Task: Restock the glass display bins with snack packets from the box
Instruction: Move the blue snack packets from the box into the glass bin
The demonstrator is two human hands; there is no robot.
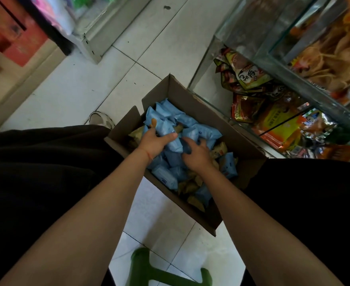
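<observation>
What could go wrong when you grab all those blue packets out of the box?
The left hand grips several blue packets at once, so one might slip and drop on the tiled floor. The cardboard box seems to rest on the person's lap, so it could tip while the right hand digs in. The glass display bin edge is close; an arm might bump it.

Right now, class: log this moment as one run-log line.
left hand: grips light blue snack packet | right hand: among packets | brown cardboard box: open
</observation>
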